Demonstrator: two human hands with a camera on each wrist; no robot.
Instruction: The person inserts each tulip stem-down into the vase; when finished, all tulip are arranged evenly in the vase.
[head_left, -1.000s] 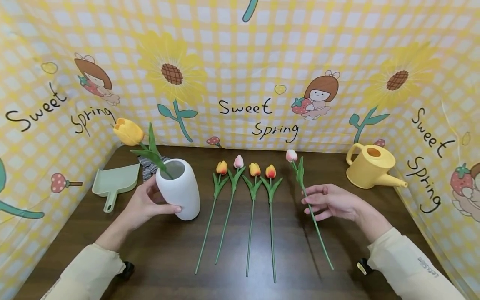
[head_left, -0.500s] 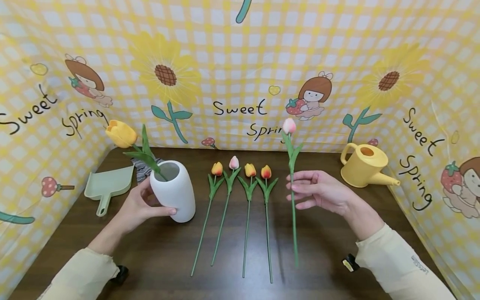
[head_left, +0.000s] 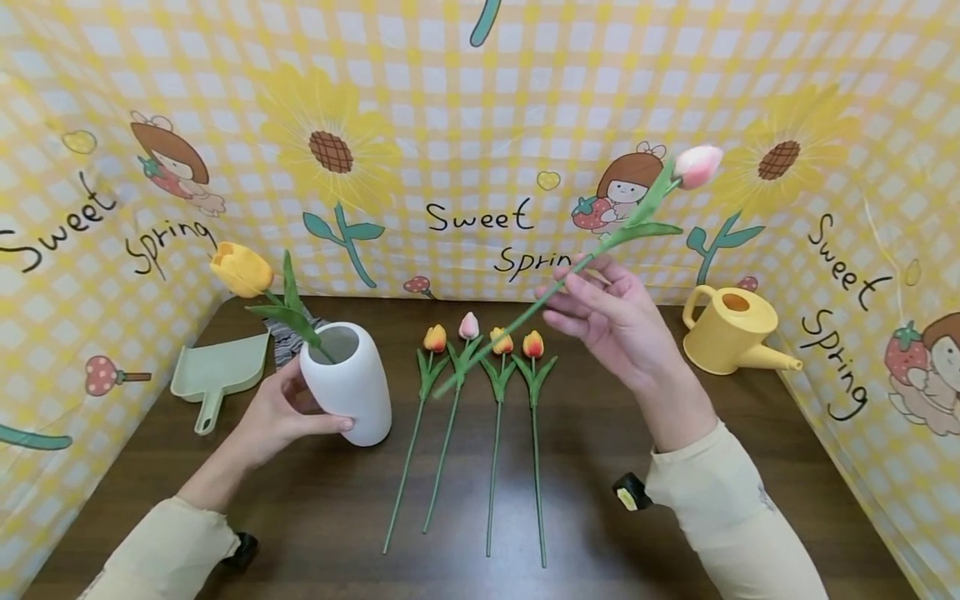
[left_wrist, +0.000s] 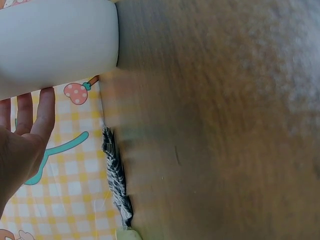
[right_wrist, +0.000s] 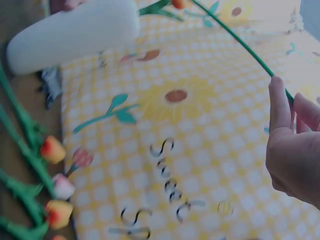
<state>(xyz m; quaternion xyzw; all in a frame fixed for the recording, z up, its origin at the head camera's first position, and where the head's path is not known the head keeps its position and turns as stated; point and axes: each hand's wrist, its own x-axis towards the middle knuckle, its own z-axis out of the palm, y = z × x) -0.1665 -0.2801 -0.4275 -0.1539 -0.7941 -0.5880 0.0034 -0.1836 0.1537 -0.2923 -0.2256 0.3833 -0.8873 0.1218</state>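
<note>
Six tulips (head_left: 533,343) are here: four lying on the table (head_left: 330,517), one in the single vase (head_left: 348,392), one held. Hands (head_left: 277,412) number two. One dustpan (head_left: 223,364) sits by the left edge, one striped bundle (head_left: 283,342) beside it, one watering can (head_left: 726,340) near the far right corner.

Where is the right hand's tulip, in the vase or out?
Out: the right hand holds the tulip aloft, its stem end outside the vase.

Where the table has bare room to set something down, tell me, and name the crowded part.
Two patches are bare: one between the four lying tulips and the yellow watering can, under the right hand; one between the left sleeve and those tulips, this side of the white vase. Crowded: back left, where dustpan, striped cloth, left hand and vase bunch together.
</note>
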